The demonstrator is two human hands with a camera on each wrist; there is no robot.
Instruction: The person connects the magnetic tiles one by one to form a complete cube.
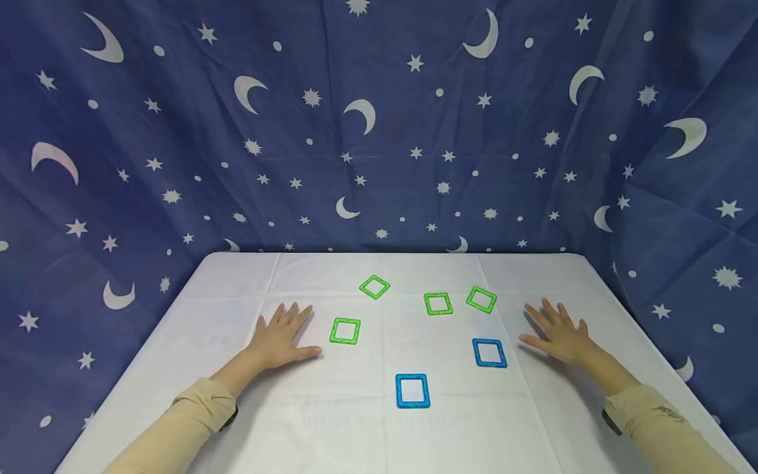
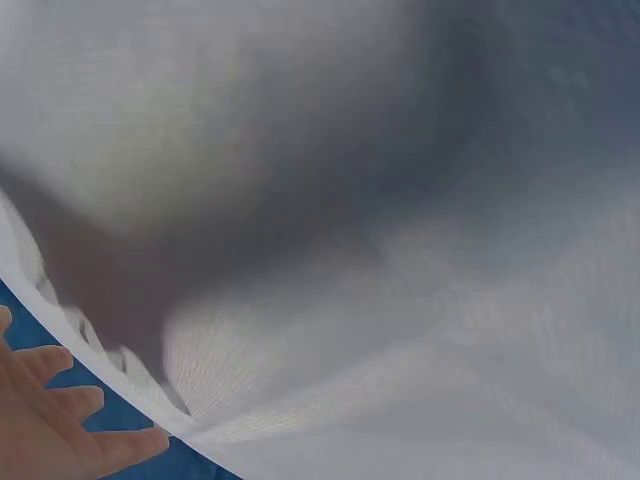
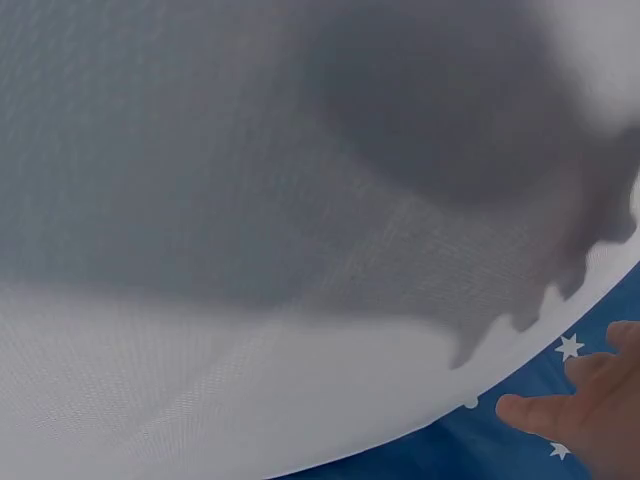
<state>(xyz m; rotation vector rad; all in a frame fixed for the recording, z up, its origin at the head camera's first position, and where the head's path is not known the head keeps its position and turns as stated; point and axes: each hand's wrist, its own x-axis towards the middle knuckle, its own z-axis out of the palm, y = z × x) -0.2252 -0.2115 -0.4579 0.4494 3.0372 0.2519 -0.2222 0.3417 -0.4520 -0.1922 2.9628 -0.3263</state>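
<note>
My left hand [image 1: 279, 340] is spread palm down at the left of the white table, its thumb pointing toward a green square frame tile [image 1: 345, 331]. On the right side, my right hand [image 1: 559, 334] has its fingers fanned out too, nearest a blue square frame tile [image 1: 489, 353]. Neither hand holds anything. Another blue square tile [image 1: 412, 391] lies closer to the front, between the two arms. Farther back lie a green tile [image 1: 375, 287] turned like a diamond, a second green tile [image 1: 438, 303] and a tilted green tile [image 1: 481, 299]. The left wrist view shows spread fingers [image 2: 130, 445].
A white cloth covers the table [image 1: 331, 434], with faint creases and pale print. Behind it and along both sides hangs a dark blue curtain [image 1: 391, 217] with white moons and stars. Beige sleeves [image 1: 177, 421] cover both forearms.
</note>
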